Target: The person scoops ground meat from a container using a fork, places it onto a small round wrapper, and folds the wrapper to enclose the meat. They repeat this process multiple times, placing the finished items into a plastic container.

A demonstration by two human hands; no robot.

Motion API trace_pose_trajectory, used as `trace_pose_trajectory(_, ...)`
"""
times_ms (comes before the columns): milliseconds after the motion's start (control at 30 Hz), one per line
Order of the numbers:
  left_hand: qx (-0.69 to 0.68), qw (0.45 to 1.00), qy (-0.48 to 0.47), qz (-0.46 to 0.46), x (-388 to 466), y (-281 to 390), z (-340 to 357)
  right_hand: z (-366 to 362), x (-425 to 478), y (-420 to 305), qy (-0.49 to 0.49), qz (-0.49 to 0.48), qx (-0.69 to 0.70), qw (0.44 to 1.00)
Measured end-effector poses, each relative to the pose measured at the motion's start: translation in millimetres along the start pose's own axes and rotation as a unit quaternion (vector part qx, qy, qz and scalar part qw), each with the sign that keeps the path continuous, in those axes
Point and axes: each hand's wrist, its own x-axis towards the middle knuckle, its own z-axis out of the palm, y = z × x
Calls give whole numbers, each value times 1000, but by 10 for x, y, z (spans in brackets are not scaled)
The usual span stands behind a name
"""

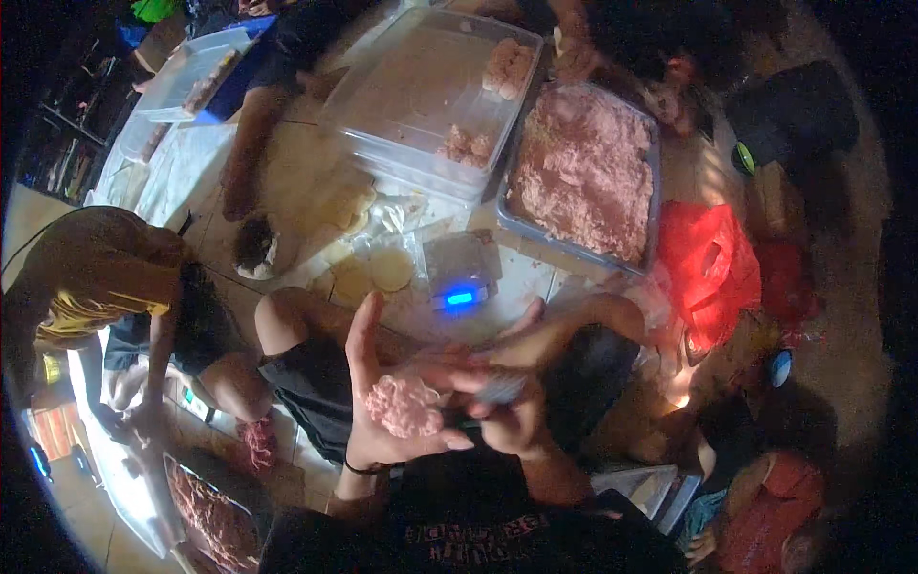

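A lump of pink minced meat (404,406) rests on the palm of my left hand (364,438), whose fingers and thumb are spread around it. What looks like a thin pale wrapper edge shows at the lump's side. My right hand (513,423) is close beside it, holding a blurred grey metal tool (500,388), perhaps a spoon or scraper. On the floor past my hands stands a small digital scale (462,262) with a lit blue display. Round pale dough wrappers (391,269) lie left of the scale. Behind it is a grey tub (654,215) full of pink mince (581,172).
A clear plastic box (409,154) holds formed meat portions (509,68) along its right side. A red plastic bag (710,265) lies right of the tub. One person in yellow (107,265) bends over at left. Another container of dark red meat (208,516) stands lower left.
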Motion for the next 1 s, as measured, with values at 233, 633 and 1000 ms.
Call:
trace_pose_trajectory(233,111,992,-59,-11,48,-35,97,128,77,-10,78,167,512,839)
trace_pose_trajectory(633,1,999,33,4,4,68,-5,28,44,-244,-83,62,-252,962)
trace_pose_trajectory(1000,169,976,-78,110,84,-83,18,167,34,53,-1,191,618,763)
